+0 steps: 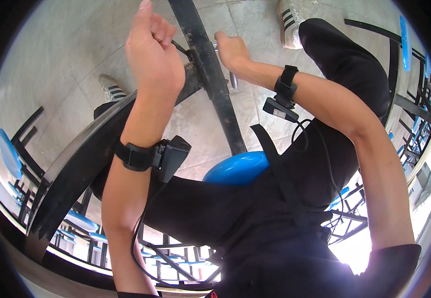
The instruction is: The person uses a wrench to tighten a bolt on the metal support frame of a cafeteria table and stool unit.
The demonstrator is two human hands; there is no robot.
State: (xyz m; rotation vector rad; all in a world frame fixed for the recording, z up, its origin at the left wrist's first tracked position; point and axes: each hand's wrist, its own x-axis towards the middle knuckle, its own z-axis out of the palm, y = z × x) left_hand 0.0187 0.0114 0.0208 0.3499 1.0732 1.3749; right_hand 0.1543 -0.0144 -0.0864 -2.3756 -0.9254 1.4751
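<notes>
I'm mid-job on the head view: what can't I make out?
In the head view:
Right hand: its grip on the silver metal piece, hidden by the hand itself.
Left hand: whether it holds anything, hidden by the hand.
Black bar: upper end, cut off by the top edge.
Blue seat: part, behind the leg.

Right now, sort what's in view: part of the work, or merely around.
Part of the work, apparently:
- silver tool in the right hand
- black metal beam, left hand alongside

Merely around:
- far-left blue seat
- upper-right blue seat
</notes>
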